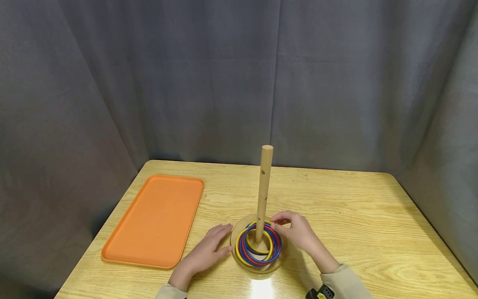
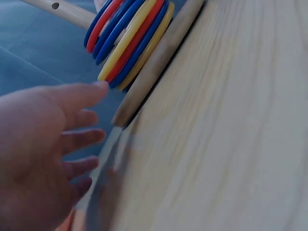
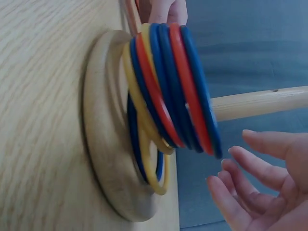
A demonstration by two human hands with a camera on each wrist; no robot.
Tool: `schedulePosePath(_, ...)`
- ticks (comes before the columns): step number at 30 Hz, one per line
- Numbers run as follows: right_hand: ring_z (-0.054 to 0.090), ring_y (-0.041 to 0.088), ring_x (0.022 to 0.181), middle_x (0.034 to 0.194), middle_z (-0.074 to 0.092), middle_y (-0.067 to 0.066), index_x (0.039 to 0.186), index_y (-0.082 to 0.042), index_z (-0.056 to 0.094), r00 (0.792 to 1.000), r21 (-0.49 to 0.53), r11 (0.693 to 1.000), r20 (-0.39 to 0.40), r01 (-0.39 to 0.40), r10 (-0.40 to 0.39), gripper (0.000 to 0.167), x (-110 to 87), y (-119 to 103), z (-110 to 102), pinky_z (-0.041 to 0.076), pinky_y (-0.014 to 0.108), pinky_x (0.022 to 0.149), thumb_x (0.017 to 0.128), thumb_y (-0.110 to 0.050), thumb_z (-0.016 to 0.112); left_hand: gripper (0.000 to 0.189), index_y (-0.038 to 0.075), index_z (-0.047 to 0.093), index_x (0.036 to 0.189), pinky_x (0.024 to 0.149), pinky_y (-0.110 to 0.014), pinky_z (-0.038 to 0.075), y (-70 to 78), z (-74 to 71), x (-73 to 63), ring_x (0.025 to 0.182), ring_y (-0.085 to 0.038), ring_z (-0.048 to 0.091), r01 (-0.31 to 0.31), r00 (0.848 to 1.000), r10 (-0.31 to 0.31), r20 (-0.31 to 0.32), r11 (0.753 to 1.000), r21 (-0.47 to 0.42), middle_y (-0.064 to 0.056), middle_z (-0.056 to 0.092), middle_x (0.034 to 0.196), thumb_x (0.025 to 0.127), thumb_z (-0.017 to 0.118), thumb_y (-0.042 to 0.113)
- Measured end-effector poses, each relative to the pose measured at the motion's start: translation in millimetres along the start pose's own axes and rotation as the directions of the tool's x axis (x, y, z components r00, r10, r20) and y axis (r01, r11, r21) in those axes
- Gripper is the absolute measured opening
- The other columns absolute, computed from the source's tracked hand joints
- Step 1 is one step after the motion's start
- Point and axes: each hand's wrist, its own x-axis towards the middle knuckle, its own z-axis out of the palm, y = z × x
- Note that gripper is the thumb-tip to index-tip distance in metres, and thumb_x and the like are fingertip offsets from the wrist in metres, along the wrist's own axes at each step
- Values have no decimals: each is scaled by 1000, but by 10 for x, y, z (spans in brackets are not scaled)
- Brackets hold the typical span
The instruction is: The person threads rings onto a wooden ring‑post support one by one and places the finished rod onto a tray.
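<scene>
A wooden post (image 1: 264,187) rises from a round wooden base (image 1: 238,227). Red, blue and yellow rings (image 3: 166,91) are stacked around it, leaning to one side in the right wrist view. Beneath the stack, a yellow ring and a blue ring lie at a different slant against the base. My left hand (image 1: 207,251) is at the base's left edge with fingers extended; in the left wrist view its thumb reaches the side of the rings. On the right, my right hand (image 1: 296,232) is beside the upper rings, its fingers loosely bent and apart, gripping nothing in the right wrist view.
An orange tray (image 1: 157,220) lies flat on the left part of the wooden table (image 1: 343,207). Grey curtains (image 1: 209,83) hang behind the table and along its sides. The post stands far taller than the ring stack.
</scene>
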Motion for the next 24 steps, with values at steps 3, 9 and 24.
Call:
schedulePosePath(3, 67, 28, 100, 103, 71, 9, 104, -4, 71, 999, 58, 998, 0, 32, -32, 17, 0, -36, -34, 57, 37, 82, 88, -10, 69, 60, 5, 36, 149, 113, -63, 27, 34, -89, -6, 145, -41, 27, -8, 999, 7, -42, 1000, -18, -17, 37, 153, 98, 56, 30)
schedulePosePath(9, 62, 35, 112, 117, 67, 19, 120, 0, 65, 993, 190, 976, 37, 107, -116, 32, -11, -136, -80, 54, 43, 95, 90, -10, 68, 60, 9, 35, 150, 114, -61, 29, 47, -335, -118, 145, -37, 28, 11, 993, -18, -117, 998, -60, -15, 35, 155, 97, 58, 23)
schedulePosePath(24, 62, 37, 112, 115, 67, 20, 121, 2, 62, 974, 243, 953, 93, 180, -207, 33, 23, -173, -8, 51, 47, 99, 90, -9, 67, 62, 16, 31, 152, 106, -67, 32, -386, -934, -777, 143, -42, 27, 120, 968, -126, -215, 992, -42, -15, 32, 155, 97, 58, 31)
